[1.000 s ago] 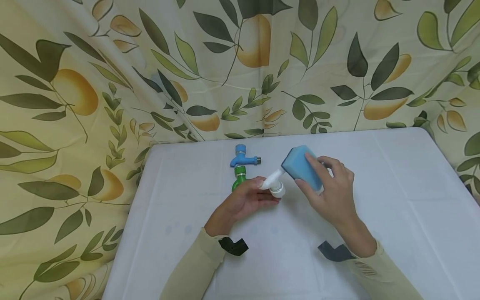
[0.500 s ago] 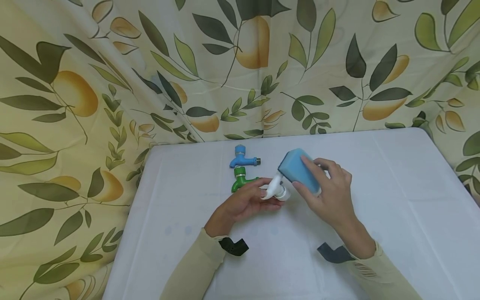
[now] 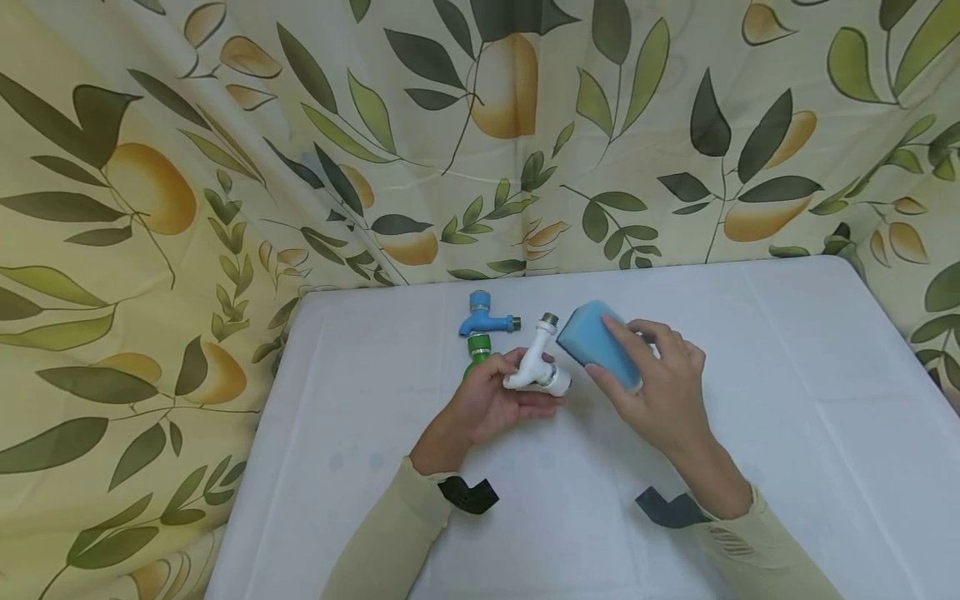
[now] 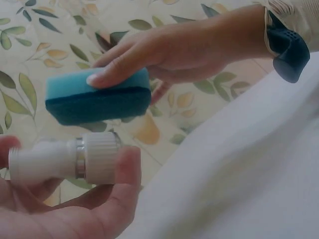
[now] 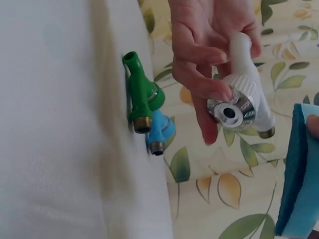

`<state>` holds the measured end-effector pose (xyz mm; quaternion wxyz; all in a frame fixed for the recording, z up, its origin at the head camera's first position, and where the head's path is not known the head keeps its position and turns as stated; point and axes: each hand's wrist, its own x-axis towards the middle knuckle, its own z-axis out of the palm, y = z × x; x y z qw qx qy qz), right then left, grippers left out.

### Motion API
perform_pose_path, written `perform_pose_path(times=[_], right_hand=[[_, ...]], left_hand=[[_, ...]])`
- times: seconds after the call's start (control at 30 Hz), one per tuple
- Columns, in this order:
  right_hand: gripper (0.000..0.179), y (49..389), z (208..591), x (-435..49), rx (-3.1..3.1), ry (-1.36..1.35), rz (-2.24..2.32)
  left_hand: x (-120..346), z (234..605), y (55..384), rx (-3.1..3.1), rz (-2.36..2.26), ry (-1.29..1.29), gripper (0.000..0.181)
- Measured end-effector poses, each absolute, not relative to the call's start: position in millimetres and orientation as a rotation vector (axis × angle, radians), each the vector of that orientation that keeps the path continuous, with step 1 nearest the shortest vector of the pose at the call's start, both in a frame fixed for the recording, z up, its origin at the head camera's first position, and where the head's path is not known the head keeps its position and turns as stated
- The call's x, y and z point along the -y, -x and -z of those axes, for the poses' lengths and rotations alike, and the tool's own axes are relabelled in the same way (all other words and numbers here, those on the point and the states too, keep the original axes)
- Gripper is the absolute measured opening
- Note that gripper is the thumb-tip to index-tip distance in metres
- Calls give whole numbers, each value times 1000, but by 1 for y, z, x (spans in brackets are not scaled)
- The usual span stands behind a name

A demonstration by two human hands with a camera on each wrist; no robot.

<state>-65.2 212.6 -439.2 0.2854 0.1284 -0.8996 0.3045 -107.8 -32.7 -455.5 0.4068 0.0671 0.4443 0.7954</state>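
My left hand (image 3: 487, 404) holds a white tap (image 3: 534, 367) above the table, fingers and thumb around its body. The tap's threaded inlet points away, towards the back of the table. In the right wrist view its silver-rimmed knob end (image 5: 230, 113) faces the camera. A light blue sponge (image 3: 596, 337) with a dark scouring side is pinched in my right hand (image 3: 671, 383). That dark side (image 4: 97, 107) faces the tap, with a small gap between them in the head view.
A blue tap (image 3: 483, 319) lies near the back edge of the white-covered table (image 3: 360, 358). In front of it is a green tap (image 3: 477, 343), partly hidden by my left hand. Leaf-and-fruit patterned cloth (image 3: 637, 167) hangs behind and to the left.
The white tap has turned in my left hand, and its threaded end has come out from beside the sponge into view. The sponge has shifted slightly left and down.
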Motion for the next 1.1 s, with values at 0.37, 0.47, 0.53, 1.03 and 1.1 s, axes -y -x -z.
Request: perform_pose_path(times=[0.37,0.47,0.53,1.03,1.1], right_hand=[[67,66,442,-217,2431,-327,-782],[66,67,443,-218,2425,-326,-785],[67,67,443,-219,2428,-321,-789],[69,65,445,-220,2449,-273,-877],[69,65,445,-219,2455,-266,-887]], left_hand=[[33,457,110,-1186,-2066,-176,51],[33,458,110,-1224,-2082,-202,49],[33,459,110,-1260,-2095,-214,48],[34,463,111,-1549,-2139,-148,47],[35,462,112,-1553,-2131,-146,49]])
